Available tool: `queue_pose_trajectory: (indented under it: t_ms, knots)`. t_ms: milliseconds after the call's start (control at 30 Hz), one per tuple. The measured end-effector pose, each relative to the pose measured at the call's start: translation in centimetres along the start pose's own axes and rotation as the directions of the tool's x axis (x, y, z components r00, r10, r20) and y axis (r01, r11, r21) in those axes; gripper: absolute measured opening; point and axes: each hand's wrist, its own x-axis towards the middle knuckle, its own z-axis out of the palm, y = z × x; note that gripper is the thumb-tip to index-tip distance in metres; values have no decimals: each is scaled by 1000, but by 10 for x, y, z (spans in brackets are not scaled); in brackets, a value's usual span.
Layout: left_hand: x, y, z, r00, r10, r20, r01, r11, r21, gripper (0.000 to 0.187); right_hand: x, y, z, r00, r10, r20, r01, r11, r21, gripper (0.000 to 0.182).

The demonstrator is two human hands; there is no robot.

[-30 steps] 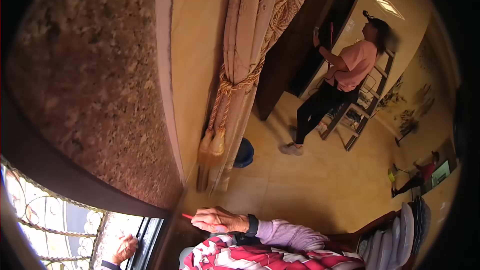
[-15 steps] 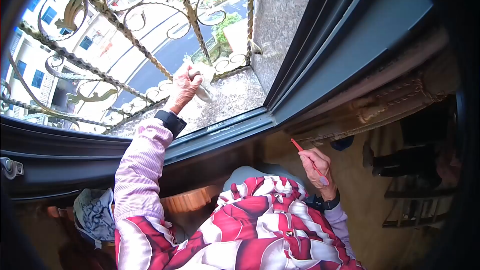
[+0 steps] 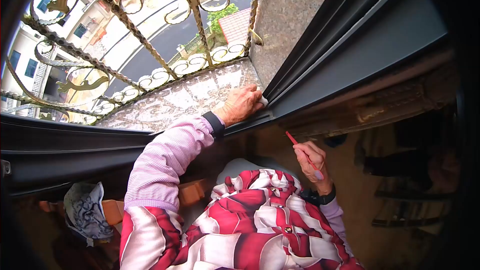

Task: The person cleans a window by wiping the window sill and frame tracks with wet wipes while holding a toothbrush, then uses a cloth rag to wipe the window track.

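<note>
At the corner of a dark window frame (image 3: pixel 360 45), the left hand (image 3: pixel 241 104) bunches its fingers over a white cloth (image 3: pixel 263 101), mostly hidden, having moved inward from the wrought-iron grille (image 3: pixel 135 29) half a second earlier. The left arm bends across the stone ledge (image 3: pixel 185 95), palm down. Lower, beside the checked garment (image 3: pixel 245 205), the right hand (image 3: pixel 312 159) stays curled around a red toothbrush (image 3: pixel 292 138), bristles toward the wrist.

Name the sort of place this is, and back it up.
Probably an upstairs room, perhaps in a home, at a window: a dark window frame runs along this side, an ornate metal grille stands outside it, and a road shows well below.
</note>
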Motion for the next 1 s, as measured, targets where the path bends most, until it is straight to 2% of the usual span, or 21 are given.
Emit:
queue_pose_trajectory:
  t_ms: [33, 67, 167, 200, 333, 433, 567, 700, 733, 833, 867, 967, 1000]
  knots:
    - [1, 0, 6, 1000, 16, -5, -16, 1000, -7, 23, -1, 1, -1, 1000, 10, 1, -10, 1000, -8, 10]
    - [-1, -2, 10, 996, 58, 67, -51, 993, -102, 20, -2, 2, -1, 1000, 21, 2, -21, 1000, -16, 10]
    - [-9, 1, 9, 984, 61, 168, -62, 998, 3, 22, -6, 7, -3, 998, 58, -24, -58, 998, -12, 10]
    - [-12, -9, 14, 970, 105, 219, -112, 994, 19, 33, -7, 9, -3, 997, 70, -29, -70, 997, -10, 10]
    - [-12, -5, 7, 919, 136, 370, -256, 920, 296, 39, -8, 13, 0, 996, 76, -36, -77, 997, -25, 10]
    - [-6, -9, 8, 891, 128, 435, -281, 909, 308, 38, -6, 14, -1, 998, 63, -22, -64, 997, -33, 11]
    - [-2, -12, -1, 840, 175, 514, -391, 852, 349, 37, -3, 9, -4, 998, 49, -28, -50, 997, -50, 11]
    - [-14, -19, -6, 810, 143, 569, -399, 846, 354, 21, -7, 9, -6, 998, 35, -49, -39, 995, -92, 11]
    - [-23, -23, -8, 833, 171, 526, -392, 854, 343, 15, -8, 10, -7, 998, 44, -38, -48, 994, -98, 11]
    - [-40, -36, -14, 824, 171, 540, -359, 895, 263, 15, -9, 11, -6, 997, 73, -4, -73, 991, -115, 11]
    - [-45, -37, -18, 847, 171, 503, -339, 903, 264, 15, -9, 11, -5, 997, 72, 11, -70, 991, -113, 11]
    - [-54, -35, -23, 878, 30, 477, -147, 967, 210, 16, -6, 9, -2, 998, 49, 44, -44, 993, -107, 11]
    - [-52, -37, -27, 853, -12, 522, -76, 986, 147, 21, -4, 8, -1, 998, 30, 47, -25, 994, -106, 10]
